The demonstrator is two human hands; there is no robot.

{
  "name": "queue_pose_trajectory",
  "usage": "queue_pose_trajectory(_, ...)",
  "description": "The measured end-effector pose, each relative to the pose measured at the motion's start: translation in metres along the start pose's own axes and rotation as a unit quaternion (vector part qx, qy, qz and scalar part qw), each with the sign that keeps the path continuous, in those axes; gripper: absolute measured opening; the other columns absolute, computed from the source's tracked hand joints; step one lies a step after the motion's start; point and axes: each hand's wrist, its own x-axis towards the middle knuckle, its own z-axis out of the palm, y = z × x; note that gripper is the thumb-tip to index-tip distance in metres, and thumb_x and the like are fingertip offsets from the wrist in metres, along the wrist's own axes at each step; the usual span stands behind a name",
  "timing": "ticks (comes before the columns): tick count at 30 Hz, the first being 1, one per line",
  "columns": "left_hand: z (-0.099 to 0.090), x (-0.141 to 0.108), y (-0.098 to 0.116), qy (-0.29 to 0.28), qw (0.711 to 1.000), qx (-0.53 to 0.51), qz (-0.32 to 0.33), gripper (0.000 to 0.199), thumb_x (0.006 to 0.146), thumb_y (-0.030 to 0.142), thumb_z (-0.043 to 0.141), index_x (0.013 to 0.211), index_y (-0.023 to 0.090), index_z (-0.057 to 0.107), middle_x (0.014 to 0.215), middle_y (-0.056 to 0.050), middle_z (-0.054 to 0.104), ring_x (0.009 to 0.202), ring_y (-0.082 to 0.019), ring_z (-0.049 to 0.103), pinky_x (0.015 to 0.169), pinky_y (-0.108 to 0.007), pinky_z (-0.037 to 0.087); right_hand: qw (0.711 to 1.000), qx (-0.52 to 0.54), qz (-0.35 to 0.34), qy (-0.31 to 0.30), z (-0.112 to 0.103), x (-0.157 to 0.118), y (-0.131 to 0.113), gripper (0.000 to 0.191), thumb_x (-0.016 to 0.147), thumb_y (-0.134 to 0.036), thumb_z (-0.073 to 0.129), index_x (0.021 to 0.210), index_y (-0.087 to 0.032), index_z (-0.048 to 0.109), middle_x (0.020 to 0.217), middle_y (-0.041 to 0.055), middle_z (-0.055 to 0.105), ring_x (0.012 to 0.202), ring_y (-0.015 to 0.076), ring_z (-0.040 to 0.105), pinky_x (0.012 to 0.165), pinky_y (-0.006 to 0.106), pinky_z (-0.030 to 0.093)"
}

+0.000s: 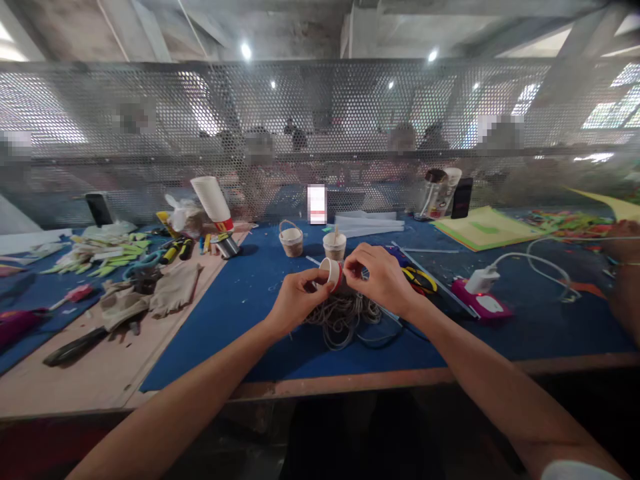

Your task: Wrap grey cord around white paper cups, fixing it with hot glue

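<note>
My left hand [295, 300] grips a small paper cup [329, 272], tilted so that its white inside faces left and some red shows on its outside. Close against the cup's right side is my right hand [383, 277], its fingertips pinched together; what they hold, if anything, is too small to make out. Beneath both hands lies a loose tangle of thin grey-brown cord [337, 327]. Just beyond them stand two cord-wrapped cups, a left one [292, 244] with an arched handle and a right one [334, 248] with a small upright piece at its rim.
A leaning stack of paper cups [210, 199] stands back left. Gloves [175, 290], scissors [143, 265] and a black-handled tool [75, 348] lie at left. To the right are yellow-handled pliers [420, 280], a power strip [483, 301] and green-yellow sheets [487, 228]. A perforated screen [350, 107] closes the back.
</note>
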Motion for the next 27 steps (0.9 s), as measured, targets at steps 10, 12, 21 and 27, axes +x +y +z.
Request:
queue_pose_trajectory(10,-0.002,0.000,-0.002,-0.005,0.998,0.053,0.035,0.019,0.085,0.025,0.063,0.095,0.015,0.076,0.074,-0.001,0.070,0.057,-0.009,0.050,0.055,-0.020,0.039,0.999,0.029,0.024,-0.031,-0.002,-0.001,0.002,0.004,0.088,-0.019,0.059,0.086,-0.022,0.061,0.086,0.0009,0.063,0.077,0.0146,0.058,0.077,0.030,0.043)
queue_pose_trajectory(12,-0.002,0.000,-0.003,-0.006,0.998,0.055,0.039,0.020,0.085,0.025,0.063,0.096,0.016,0.076,0.076,-0.001,0.071,0.058,-0.010,0.051,0.056,-0.020,0.040,0.997,0.051,0.038,-0.032,-0.002,-0.001,0.002,0.005,0.090,-0.020,0.057,0.087,-0.021,0.062,0.089,0.0017,0.063,0.076,0.0138,0.058,0.073,0.028,0.045)
queue_pose_trajectory(21,0.001,0.001,-0.005,0.014,0.999,0.035,0.032,0.019,0.084,0.028,0.065,0.093,0.016,0.077,0.082,-0.003,0.074,0.060,-0.011,0.055,0.057,-0.022,0.042,0.986,0.083,0.121,0.078,-0.002,0.002,0.014,0.024,0.099,-0.034,0.047,0.096,-0.021,0.067,0.095,0.0059,0.066,0.075,0.0158,0.063,0.074,0.030,0.049)
queue_pose_trajectory(27,-0.002,0.007,-0.008,0.029,0.995,-0.096,-0.023,0.024,0.081,0.033,0.070,0.096,0.016,0.078,0.082,-0.004,0.073,0.066,-0.013,0.057,0.060,-0.023,0.044,0.963,0.203,0.164,0.063,0.001,0.004,0.027,0.037,0.100,-0.046,0.041,0.117,-0.023,0.064,0.116,0.0086,0.067,0.103,0.0210,0.065,0.093,0.036,0.050)
